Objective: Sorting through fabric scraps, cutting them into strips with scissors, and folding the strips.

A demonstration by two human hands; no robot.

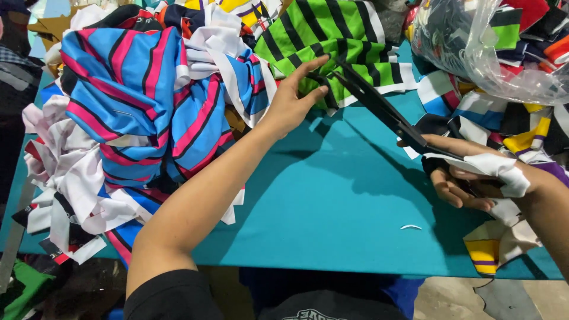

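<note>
- Far out to the left of the left hand, a heap of white and striped fabric offcuts spills over the edge of the teal cloth-covered worktop.
- Just left of the left forearm lies a big bundle of blue cloth with pink and black stripes, touching the arm along its side.
- The left hand reaches forward with the arm nearly straight. Its palm is down and its fingers are spread flat, the forefinger stretched out ahead. It grips nothing; it presses on the green cloth piece with black stripes and a white edge.
- That green piece lies under and beyond the left fingertips, at the far side of the worktop.
- The long black scissors point their blades at the green cloth right beside the left fingertips. The blades look nearly together, though I cannot tell whether cloth sits between them.
- Risk, as I judge it: the tips lie so near the left fingers that a cut or a slip of the cloth could nick them. Loose cloth bunching under the palm could also spoil the cut line.
- The right hand is curled closed through the scissor handles, which are wrapped in white cloth. Its wrist is low and its forearm comes in from the right.
- Beyond the right hand sits a clear plastic bag of mixed coloured scraps.
</note>
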